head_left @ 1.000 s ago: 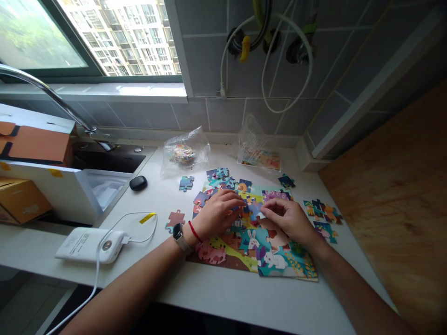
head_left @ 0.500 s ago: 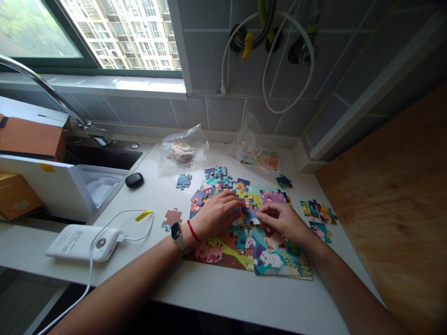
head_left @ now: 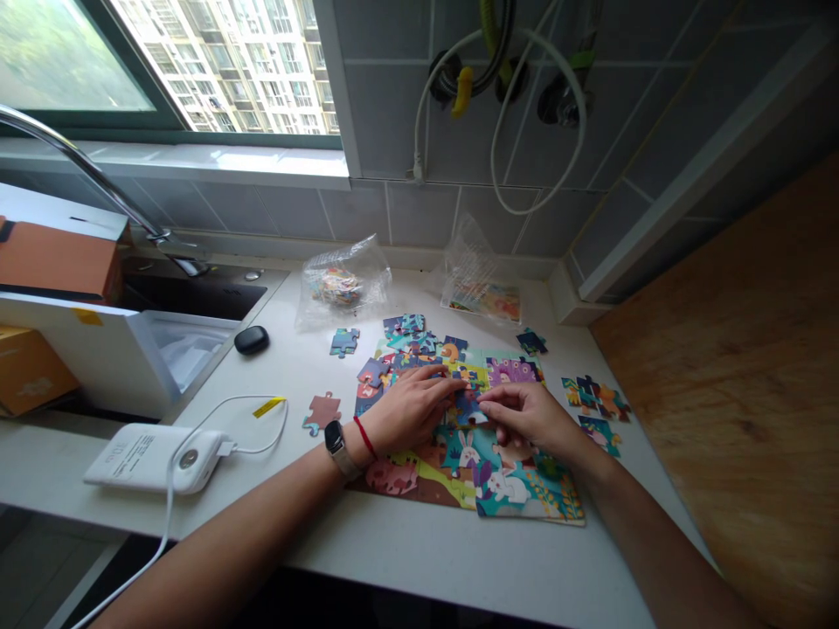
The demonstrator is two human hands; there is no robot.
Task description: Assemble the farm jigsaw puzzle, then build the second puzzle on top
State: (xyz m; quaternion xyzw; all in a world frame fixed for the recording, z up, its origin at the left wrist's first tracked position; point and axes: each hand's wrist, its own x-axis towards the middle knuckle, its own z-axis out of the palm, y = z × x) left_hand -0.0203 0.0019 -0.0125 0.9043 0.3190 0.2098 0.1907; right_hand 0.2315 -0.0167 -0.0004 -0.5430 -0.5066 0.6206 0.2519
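Head view, right hand pinching piece, left hand loosely open, hiding some puzzle, plastic bags behind.

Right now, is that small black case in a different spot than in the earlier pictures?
No: the small black case sits in the same place beside the sink.

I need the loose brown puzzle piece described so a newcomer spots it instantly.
On the white counter, find the white power bank. Right of its looped cable, just beyond the watch, lies a single puzzle piece. It is mostly reddish-brown, unlike the bluish piece farther back.
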